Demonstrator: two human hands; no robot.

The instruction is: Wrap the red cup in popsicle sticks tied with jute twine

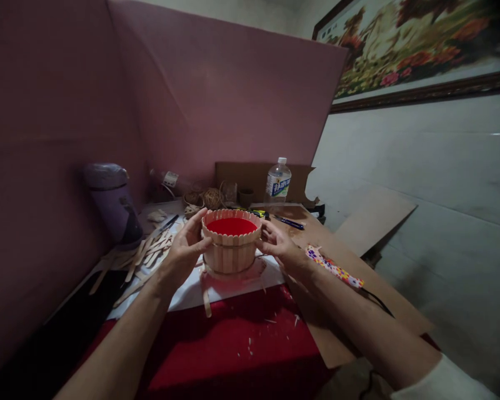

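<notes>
A small round tub made of upright wooden craft sticks [230, 256] is in the middle, its inside bright red and its rim scalloped by the rounded stick ends. My left hand [188, 241] grips its left side, thumb on the near face and fingers around the rim. On the opposite side, my right hand [277, 244] holds the wall with bent fingers. The tub is upright over a white sheet [187, 291]; whether its base touches the sheet I cannot tell. One loose craft stick [207, 300] lies just in front of it.
Many loose craft sticks [144, 255] are heaped at left beside a purple cylinder [115, 205]. A flower-patterned tool with a cord [333, 266] lies on brown cardboard [383, 300] at right. Behind stand a clear bottle [278, 183], twine balls [211, 198] and a dark blue pen-like tool [289, 223].
</notes>
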